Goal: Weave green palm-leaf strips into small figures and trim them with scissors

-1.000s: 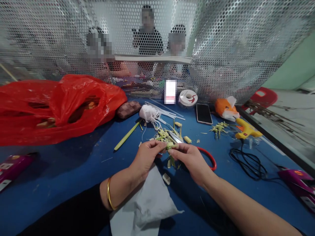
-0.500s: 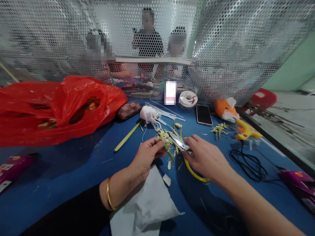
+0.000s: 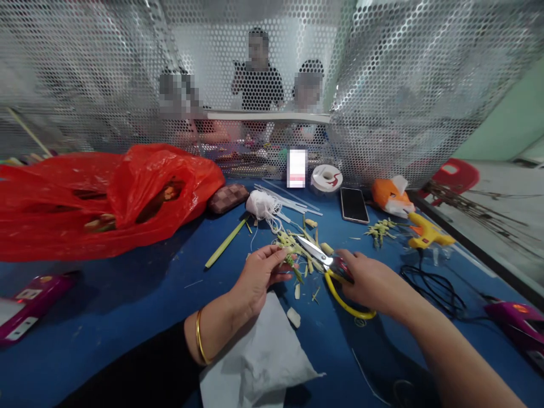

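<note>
My left hand [image 3: 263, 273] pinches a small yellow-green sprig [image 3: 293, 262] between thumb and fingers; part of it is hidden by them. My right hand [image 3: 361, 275] is closed on a pair of scissors [image 3: 317, 249] with yellow handles, one loop showing below the hand. The silver blades point up and left, just beyond the sprig, and look nearly closed. Around the blades lie pale green and yellow scraps [image 3: 317, 263]. White pieces [image 3: 293, 317] and a crumpled white cloth or paper sheet [image 3: 266, 351] lie nearer to me, the sheet beside my left wrist.
A red plastic bag [image 3: 170, 221] fills the left side. White string [image 3: 263, 205], a green stalk [image 3: 225, 243], a ribbon roll [image 3: 326, 178] and a phone [image 3: 354, 205] lie farther back. At right are a yellow glue gun [image 3: 429, 233] and its black cable. Perforated sheeting [image 3: 382, 90] closes off the back.
The scissors and my right hand have moved slightly right and toward me, away from my left hand. More of the yellow handle shows. The view has shifted a little. The sprig stays held.
</note>
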`<act>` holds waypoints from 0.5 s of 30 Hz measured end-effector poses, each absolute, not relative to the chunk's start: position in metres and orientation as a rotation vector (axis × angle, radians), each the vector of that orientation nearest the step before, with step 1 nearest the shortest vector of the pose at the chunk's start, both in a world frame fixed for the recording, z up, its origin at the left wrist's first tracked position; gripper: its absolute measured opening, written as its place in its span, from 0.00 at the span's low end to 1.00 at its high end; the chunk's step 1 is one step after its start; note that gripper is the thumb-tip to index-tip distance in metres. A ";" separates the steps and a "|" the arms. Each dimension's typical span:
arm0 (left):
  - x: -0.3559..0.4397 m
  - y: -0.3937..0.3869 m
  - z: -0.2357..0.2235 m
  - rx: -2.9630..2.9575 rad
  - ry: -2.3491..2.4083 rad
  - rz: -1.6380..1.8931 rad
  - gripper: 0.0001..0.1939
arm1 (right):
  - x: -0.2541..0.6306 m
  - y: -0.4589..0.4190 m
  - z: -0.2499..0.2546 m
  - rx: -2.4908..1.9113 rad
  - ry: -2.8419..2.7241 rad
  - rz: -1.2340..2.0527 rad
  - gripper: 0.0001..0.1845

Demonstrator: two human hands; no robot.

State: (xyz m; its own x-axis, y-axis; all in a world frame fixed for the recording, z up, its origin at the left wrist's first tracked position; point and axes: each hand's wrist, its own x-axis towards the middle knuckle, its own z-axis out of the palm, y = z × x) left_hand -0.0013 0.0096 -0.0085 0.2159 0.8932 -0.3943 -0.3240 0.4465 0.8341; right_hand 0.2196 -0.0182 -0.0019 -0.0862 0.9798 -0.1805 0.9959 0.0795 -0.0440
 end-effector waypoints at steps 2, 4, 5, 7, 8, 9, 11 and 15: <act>-0.002 0.010 -0.009 0.698 1.013 0.931 0.11 | 0.224 -0.025 -0.009 2.162 2.216 -0.238 0.32; -0.003 0.010 -0.010 0.717 1.012 0.924 0.10 | 0.228 -0.031 -0.015 2.229 2.240 -0.323 0.30; -0.003 0.010 -0.010 0.724 1.014 0.921 0.10 | 0.230 -0.033 -0.017 2.248 2.248 -0.395 0.29; -0.003 0.010 -0.011 0.721 1.023 0.933 0.10 | 0.234 -0.037 -0.017 2.280 2.268 -0.583 0.29; -0.003 0.010 -0.011 0.710 1.024 0.942 0.10 | 0.236 -0.038 -0.016 2.309 2.290 -0.692 0.30; -0.003 0.011 -0.011 0.698 1.020 0.947 0.10 | 0.237 -0.039 -0.014 2.342 2.331 -0.818 0.32; -0.003 0.012 -0.010 0.681 1.011 0.955 0.13 | 0.235 -0.040 -0.008 2.409 2.440 -1.141 0.33; -0.004 0.014 -0.009 0.651 1.007 0.952 0.15 | 0.215 -0.045 0.002 2.412 2.338 -1.971 0.32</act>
